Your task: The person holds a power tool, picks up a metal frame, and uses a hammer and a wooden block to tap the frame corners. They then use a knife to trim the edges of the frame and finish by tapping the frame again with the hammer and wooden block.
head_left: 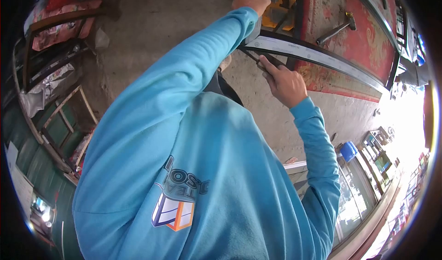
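Note:
My left hand (250, 1) is closed around one side of a dark metal frame (313, 53) covered with pale printed film, at the top of the view. Lower and to the right, my right hand (286, 82) grips a slim dark tool (252, 56). The index finger lies along the tool, and its thin end points toward the frame's near corner. The exact kind of tool is too small to tell. A hammer (338, 29) lies on the red patterned carpet (317, 78), within the frame's outline.
A yellow plastic case (278, 9) sits beside my left hand. Wooden frames (69, 115) and a chair-like frame (34, 52) stand at the left. A blue container (348, 151), a shelf (381, 161) and glazed panels (352, 193) are at the lower right.

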Action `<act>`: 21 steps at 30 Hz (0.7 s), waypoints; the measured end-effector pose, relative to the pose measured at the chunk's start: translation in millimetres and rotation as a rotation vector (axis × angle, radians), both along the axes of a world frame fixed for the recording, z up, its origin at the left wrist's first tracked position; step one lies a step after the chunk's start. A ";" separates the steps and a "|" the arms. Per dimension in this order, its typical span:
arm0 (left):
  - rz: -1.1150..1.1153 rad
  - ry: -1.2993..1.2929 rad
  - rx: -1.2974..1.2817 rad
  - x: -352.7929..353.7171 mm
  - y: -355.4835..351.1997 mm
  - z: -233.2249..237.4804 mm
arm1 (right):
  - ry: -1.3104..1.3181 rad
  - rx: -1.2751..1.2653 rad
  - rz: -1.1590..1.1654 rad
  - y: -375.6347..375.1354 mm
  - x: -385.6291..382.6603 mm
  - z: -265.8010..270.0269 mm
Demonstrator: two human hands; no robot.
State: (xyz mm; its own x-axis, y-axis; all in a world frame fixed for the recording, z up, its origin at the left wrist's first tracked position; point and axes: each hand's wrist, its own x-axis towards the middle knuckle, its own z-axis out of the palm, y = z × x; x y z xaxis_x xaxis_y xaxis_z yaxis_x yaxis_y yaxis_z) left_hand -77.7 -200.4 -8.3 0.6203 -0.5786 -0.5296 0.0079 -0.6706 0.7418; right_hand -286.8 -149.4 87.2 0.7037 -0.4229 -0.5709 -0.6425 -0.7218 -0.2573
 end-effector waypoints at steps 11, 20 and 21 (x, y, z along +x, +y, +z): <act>0.009 -0.019 -0.008 -0.7 -2.6 -9.5 | -0.061 0.304 -0.270 4.3 0.3 -10.3; -0.083 -0.125 0.045 2.3 1.0 -5.6 | -0.098 0.449 -0.584 32.7 -2.3 -19.4; -0.134 -0.255 0.114 5.1 4.2 -1.5 | -0.039 0.555 -0.696 36.3 1.0 -15.4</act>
State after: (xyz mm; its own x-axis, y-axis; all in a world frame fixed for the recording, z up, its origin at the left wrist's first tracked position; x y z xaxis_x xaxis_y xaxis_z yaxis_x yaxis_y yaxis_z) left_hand -72.7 -196.1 -9.9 0.6638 -0.6100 -0.4328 -0.2634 -0.7322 0.6281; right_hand -285.7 -113.1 71.8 0.4134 -0.4316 -0.8018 -0.8725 0.0640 -0.4843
